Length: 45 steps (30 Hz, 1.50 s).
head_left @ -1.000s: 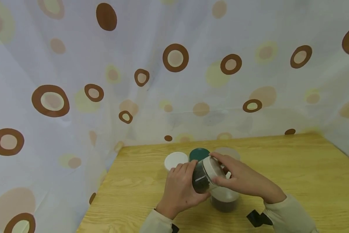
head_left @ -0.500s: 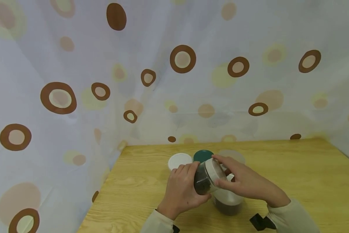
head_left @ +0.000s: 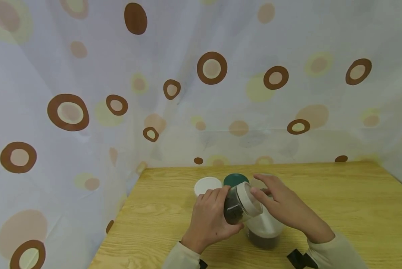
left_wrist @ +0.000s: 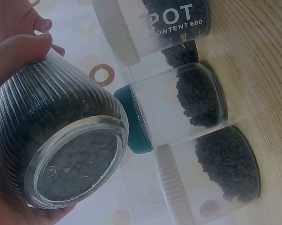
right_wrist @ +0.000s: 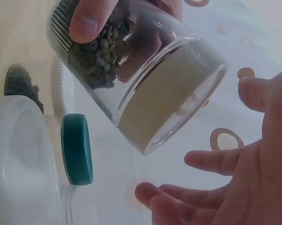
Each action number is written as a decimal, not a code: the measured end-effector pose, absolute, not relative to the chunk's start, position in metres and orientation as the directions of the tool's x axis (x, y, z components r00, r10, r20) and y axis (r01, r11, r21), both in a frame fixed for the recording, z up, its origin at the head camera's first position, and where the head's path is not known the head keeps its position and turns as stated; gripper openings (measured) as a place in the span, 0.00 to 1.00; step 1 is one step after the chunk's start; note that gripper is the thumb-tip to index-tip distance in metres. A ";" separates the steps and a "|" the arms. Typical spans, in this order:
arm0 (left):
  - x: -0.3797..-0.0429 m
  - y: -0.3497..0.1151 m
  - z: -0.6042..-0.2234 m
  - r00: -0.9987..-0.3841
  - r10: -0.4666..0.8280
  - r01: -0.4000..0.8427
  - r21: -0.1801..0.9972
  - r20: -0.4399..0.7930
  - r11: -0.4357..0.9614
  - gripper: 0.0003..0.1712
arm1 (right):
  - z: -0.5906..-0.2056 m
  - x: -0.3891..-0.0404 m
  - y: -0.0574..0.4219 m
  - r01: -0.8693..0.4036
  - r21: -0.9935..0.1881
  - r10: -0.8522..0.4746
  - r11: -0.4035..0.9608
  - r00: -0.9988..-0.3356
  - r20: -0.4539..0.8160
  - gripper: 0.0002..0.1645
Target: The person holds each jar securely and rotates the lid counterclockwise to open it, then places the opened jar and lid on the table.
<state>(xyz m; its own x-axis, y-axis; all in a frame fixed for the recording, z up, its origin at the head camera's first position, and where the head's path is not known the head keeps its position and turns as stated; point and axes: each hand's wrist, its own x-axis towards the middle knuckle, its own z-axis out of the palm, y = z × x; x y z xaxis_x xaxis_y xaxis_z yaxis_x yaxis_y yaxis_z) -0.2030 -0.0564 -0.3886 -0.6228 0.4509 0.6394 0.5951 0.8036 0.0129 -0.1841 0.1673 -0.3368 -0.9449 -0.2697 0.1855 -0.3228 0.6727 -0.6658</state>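
Fingers of the right hand (head_left: 288,205) have come off the cap (right_wrist: 174,91) they were gripping half a second ago; they are spread and loosely bent, with a gap to the cap in the right wrist view. Around the ribbed jar (head_left: 233,209), the left hand (head_left: 209,218) grips firmly, holding it tilted, cap toward the right, at the lower middle of the head view. Dark beans (left_wrist: 77,164) show through its base.

Wooden table (head_left: 348,213) stretches to both sides of the hands; its left edge slants to the lower left of the frame, and its back edge meets the spotted curtain (head_left: 187,123).

Crowding the jar, a big jar (head_left: 265,231) stands just below and right. Behind are a green lid (head_left: 235,179), partly covered, and a white lid (head_left: 207,184) to its left.
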 end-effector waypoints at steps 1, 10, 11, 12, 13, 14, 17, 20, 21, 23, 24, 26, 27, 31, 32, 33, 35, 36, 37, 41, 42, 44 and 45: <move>-0.203 -0.056 -0.389 -0.621 0.452 0.596 0.012 0.640 0.803 0.54 | -0.336 -0.184 0.166 -0.314 -0.660 -0.260 0.682 -0.948 0.183 0.36; -0.204 -0.056 -0.390 -0.602 0.463 0.591 -0.026 0.651 0.806 0.54 | -0.332 -0.187 0.162 -0.232 -0.635 -0.223 0.737 -0.970 0.095 0.38; -0.204 -0.056 -0.390 -0.599 0.465 0.592 -0.030 0.652 0.805 0.54 | -0.332 -0.187 0.162 -0.219 -0.633 -0.223 0.742 -0.972 0.076 0.38; -0.204 -0.055 -0.390 -0.596 0.466 0.594 -0.032 0.653 0.804 0.54 | -0.332 -0.187 0.161 -0.204 -0.629 -0.221 0.751 -0.974 0.052 0.39; -0.204 -0.055 -0.391 -0.593 0.468 0.595 -0.035 0.655 0.803 0.54 | -0.332 -0.187 0.161 -0.191 -0.624 -0.222 0.758 -0.975 0.029 0.39; -0.204 -0.055 -0.391 -0.590 0.470 0.596 -0.038 0.656 0.802 0.53 | -0.331 -0.187 0.160 -0.179 -0.618 -0.220 0.765 -0.975 0.011 0.40; -0.204 -0.055 -0.392 -0.584 0.474 0.596 -0.049 0.659 0.802 0.53 | -0.332 -0.187 0.159 -0.153 -0.604 -0.212 0.782 -0.977 -0.028 0.40; -0.202 -0.055 -0.393 -0.587 0.473 0.596 -0.045 0.657 0.802 0.53 | -0.333 -0.188 0.158 -0.149 -0.604 -0.220 0.783 -0.974 -0.044 0.41; -0.202 -0.055 -0.394 -0.590 0.472 0.596 -0.041 0.655 0.802 0.53 | -0.334 -0.188 0.158 -0.150 -0.612 -0.227 0.777 -0.973 -0.050 0.41; -0.201 -0.055 -0.394 -0.596 0.467 0.597 -0.029 0.654 0.802 0.53 | -0.335 -0.188 0.159 -0.182 -0.631 -0.266 0.754 -0.963 -0.039 0.41; -0.201 -0.056 -0.394 -0.598 0.463 0.597 -0.023 0.654 0.802 0.53 | -0.335 -0.187 0.161 -0.210 -0.647 -0.294 0.733 -0.956 -0.022 0.42; -0.201 -0.056 -0.393 -0.599 0.456 0.596 -0.014 0.658 0.803 0.53 | -0.335 -0.186 0.163 -0.275 -0.679 -0.358 0.680 -0.934 0.020 0.43; -0.201 -0.056 -0.393 -0.598 0.453 0.596 -0.011 0.661 0.803 0.53 | -0.335 -0.186 0.165 -0.310 -0.692 -0.390 0.652 -0.920 0.045 0.43; -0.202 -0.057 -0.392 -0.590 0.448 0.598 -0.009 0.671 0.802 0.53 | -0.335 -0.185 0.169 -0.412 -0.707 -0.465 0.575 -0.875 0.132 0.42; -0.202 -0.057 -0.391 -0.589 0.448 0.599 -0.009 0.672 0.801 0.53 | -0.336 -0.185 0.170 -0.421 -0.706 -0.470 0.569 -0.872 0.140 0.42; -0.202 -0.057 -0.391 -0.589 0.449 0.599 -0.009 0.672 0.800 0.53 | -0.336 -0.186 0.170 -0.428 -0.704 -0.472 0.567 -0.869 0.147 0.42; -0.203 -0.057 -0.391 -0.589 0.451 0.601 -0.009 0.671 0.799 0.53 | -0.337 -0.186 0.170 -0.434 -0.702 -0.475 0.565 -0.866 0.154 0.42; -0.203 -0.058 -0.391 -0.591 0.451 0.602 -0.007 0.669 0.799 0.53 | -0.337 -0.187 0.169 -0.435 -0.701 -0.476 0.564 -0.866 0.155 0.42; -0.203 -0.058 -0.391 -0.593 0.452 0.602 -0.005 0.666 0.799 0.53 | -0.337 -0.187 0.169 -0.437 -0.701 -0.477 0.564 -0.865 0.155 0.42; -0.204 -0.059 -0.391 -0.604 0.453 0.599 -0.001 0.656 0.801 0.53 | -0.338 -0.188 0.170 -0.440 -0.706 -0.480 0.555 -0.863 0.160 0.42; -0.204 -0.060 -0.391 -0.608 0.452 0.597 0.001 0.653 0.802 0.53 | -0.338 -0.188 0.170 -0.441 -0.707 -0.481 0.553 -0.862 0.161 0.43; -0.204 -0.060 -0.391 -0.613 0.450 0.596 0.005 0.649 0.803 0.54 | -0.339 -0.188 0.169 -0.441 -0.712 -0.483 0.547 -0.861 0.161 0.43; -0.204 -0.061 -0.391 -0.615 0.450 0.595 0.007 0.648 0.803 0.54 | -0.339 -0.188 0.169 -0.441 -0.713 -0.484 0.545 -0.860 0.162 0.44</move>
<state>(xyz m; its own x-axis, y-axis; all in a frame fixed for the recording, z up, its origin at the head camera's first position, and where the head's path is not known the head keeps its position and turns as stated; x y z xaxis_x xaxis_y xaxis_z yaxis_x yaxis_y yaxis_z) -0.2035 -0.0610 -0.3910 -0.6146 0.4496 0.6482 0.5953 0.8035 0.0071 -0.1880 0.1691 -0.3388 -0.8601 -0.4839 0.1615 -0.4406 0.5448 -0.7135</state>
